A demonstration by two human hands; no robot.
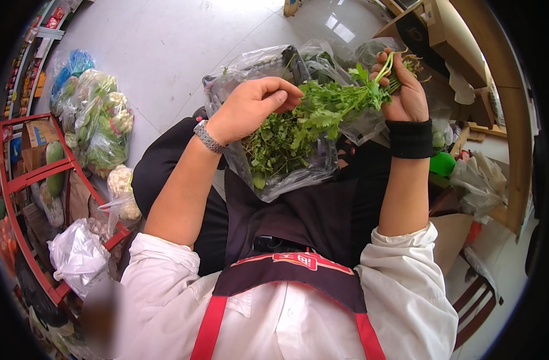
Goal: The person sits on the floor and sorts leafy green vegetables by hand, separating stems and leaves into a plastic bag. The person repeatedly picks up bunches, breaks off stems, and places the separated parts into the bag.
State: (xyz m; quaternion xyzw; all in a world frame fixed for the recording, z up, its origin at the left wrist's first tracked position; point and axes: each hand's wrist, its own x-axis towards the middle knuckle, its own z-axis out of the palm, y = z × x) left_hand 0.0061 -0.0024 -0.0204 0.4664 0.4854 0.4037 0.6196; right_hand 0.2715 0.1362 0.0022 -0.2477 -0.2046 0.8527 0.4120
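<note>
My right hand (406, 92), with a black wristband, grips a bunch of leafy green herbs (335, 110) by the pale stems near its roots. The leaves extend left above a plastic-lined container (238, 67). More loose herbs (276, 155) lie inside that container, low in front of my knees. My left hand (256, 103), wearing a metal watch, hovers over the container with fingers curled beside the leaf tips. Whether anything is pinched between its fingertips is hidden.
Bagged vegetables (101, 121) stand on the tiled floor at left, near cauliflower (121, 180). A red metal rack (38, 175) holds gourds and a white plastic bag (80, 254). Cardboard boxes (456, 42) and a wooden frame (510, 112) are at right, above a brown chair (474, 310).
</note>
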